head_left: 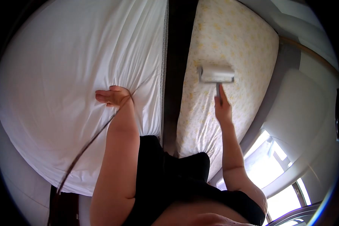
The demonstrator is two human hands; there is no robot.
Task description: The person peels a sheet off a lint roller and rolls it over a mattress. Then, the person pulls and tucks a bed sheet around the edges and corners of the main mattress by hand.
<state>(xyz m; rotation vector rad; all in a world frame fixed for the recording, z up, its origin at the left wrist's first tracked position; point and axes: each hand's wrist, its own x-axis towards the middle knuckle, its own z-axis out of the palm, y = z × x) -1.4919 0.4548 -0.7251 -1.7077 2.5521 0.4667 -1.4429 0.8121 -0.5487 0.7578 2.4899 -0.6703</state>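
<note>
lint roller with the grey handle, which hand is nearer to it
Right. The right hand holds the lint roller by its handle, at the yellow-patterned mattress. The left hand is across the dark gap, at the white sheet.

Single head-worn camera, wide fisheye, dark round border. Looks down and forward from above the wearer's torso (177, 169), which fills the bottom, nearer than both hands. Left hand (118, 96) and right hand (224, 110) sit mid-frame, medium close. View reaches beyond them, and takes in windows (265, 169) right of and below the right hand. Blurred dark strand (84, 148) over left forearm, probably close to lens.
</note>
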